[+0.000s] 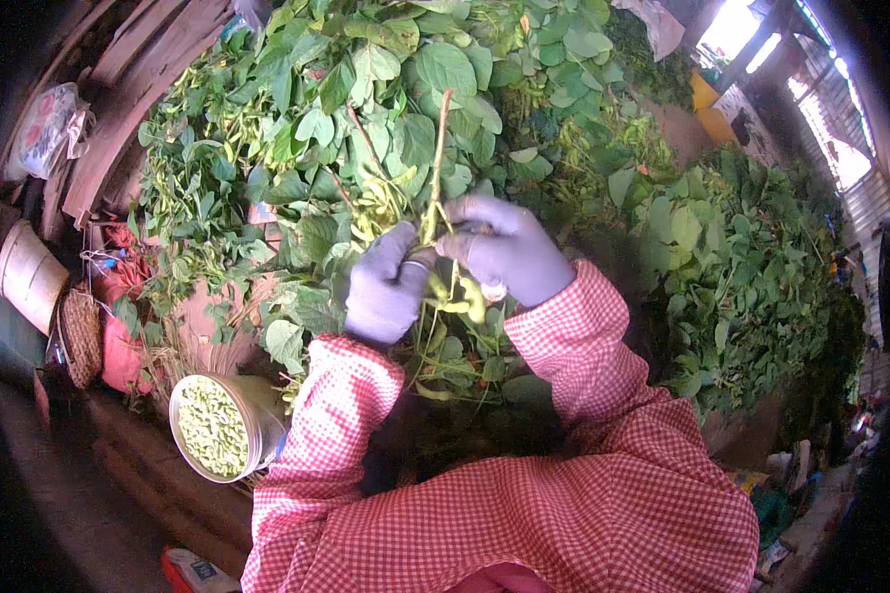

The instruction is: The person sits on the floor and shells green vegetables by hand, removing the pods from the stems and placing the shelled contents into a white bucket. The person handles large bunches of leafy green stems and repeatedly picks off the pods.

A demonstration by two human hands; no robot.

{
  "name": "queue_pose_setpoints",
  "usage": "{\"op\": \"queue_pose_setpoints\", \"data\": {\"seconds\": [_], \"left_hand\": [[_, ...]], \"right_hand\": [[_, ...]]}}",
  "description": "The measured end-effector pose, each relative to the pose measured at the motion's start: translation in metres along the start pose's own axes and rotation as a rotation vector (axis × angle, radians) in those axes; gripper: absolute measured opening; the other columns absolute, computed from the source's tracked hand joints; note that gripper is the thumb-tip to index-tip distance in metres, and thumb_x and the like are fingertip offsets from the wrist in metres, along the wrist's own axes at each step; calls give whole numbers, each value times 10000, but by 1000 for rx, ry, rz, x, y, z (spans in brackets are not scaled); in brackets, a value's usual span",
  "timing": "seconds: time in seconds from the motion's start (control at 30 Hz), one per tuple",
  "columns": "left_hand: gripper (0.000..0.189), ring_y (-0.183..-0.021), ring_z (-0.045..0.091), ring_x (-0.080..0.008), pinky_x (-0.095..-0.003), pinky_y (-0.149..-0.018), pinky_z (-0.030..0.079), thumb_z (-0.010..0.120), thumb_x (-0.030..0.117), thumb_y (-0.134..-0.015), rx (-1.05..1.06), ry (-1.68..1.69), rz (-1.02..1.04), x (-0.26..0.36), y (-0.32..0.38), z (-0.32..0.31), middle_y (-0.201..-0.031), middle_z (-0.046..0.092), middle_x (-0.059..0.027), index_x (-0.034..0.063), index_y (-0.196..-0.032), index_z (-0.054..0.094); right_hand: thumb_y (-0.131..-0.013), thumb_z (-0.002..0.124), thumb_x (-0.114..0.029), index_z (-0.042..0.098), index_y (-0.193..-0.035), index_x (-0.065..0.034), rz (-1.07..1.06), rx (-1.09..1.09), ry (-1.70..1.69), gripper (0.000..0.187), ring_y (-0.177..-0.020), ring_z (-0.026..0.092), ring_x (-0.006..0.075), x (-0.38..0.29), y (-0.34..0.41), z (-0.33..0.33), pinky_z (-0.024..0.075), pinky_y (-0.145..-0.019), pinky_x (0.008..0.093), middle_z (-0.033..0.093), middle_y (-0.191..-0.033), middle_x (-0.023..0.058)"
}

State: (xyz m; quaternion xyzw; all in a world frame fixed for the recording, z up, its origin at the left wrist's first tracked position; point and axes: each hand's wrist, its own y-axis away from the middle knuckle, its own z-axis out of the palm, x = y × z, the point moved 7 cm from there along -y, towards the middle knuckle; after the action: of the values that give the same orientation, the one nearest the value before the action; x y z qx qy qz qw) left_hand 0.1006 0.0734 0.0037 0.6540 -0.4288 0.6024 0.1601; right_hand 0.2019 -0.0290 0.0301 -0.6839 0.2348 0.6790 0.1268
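In a light purple-grey glove, my left hand is closed on a bean plant stem whose bare brown end points up and away from me. My right hand, gloved alike and slightly blurred, has its fingers bent at the same stem, just right of the left fingertips; whether they pinch a pod or the stem is not clear. Green pods hang below and between both hands. More plump pods lie just beyond the left hand, among broad green leaves.
A bucket of green pods or beans stands at the lower left. Heaped leafy plants spread ahead and to the right. On the far left are a pale bucket, a woven basket, a plastic bag and wooden planks.
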Motion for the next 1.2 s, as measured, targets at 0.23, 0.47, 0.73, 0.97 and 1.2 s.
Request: {"op": "queue_pose_setpoints", "data": {"seconds": [0.23,0.47,0.73,0.97,1.2], "left_hand": [[253,-782,577,-133,-251,-723,461,583,70,-844,75,-74,49,-14,2,-13,-881,641,-103,-31,-1076,591],[245,-791,592,-212,-301,-695,477,627,64,-800,148,-93,132,7,3,-16,-917,618,-156,-23,-1030,630],[115,-620,501,-111,-263,-588,433,621,94,-811,257,14,-47,64,29,-16,-660,582,-67,-13,-767,624],[286,-510,398,-65,-238,-496,321,589,132,-855,9,194,-210,47,9,5,-521,502,15,-11,-608,577],[197,-401,403,-86,-216,-390,307,547,147,-803,-19,626,-335,20,11,25,-529,523,-13,1,-686,607]], "right_hand": [[-803,640,-84,599,-828,12,-64,-114,362,107,-653,499,62,0,4,13,419,-578,245,556,-673,1],[-810,625,-65,610,-993,15,-10,42,128,200,-649,543,63,-6,21,-9,449,-576,225,619,-777,25],[-753,623,-45,534,-1107,-49,-587,401,517,364,-662,621,221,-23,40,7,499,-601,337,610,-758,119],[-734,590,-51,429,-1286,-65,-553,495,752,574,-661,635,300,-26,44,11,511,-553,365,621,-944,152],[-793,607,-131,388,-1326,-69,-513,437,895,580,-550,604,300,1,41,25,489,-481,378,636,-870,142]]}}
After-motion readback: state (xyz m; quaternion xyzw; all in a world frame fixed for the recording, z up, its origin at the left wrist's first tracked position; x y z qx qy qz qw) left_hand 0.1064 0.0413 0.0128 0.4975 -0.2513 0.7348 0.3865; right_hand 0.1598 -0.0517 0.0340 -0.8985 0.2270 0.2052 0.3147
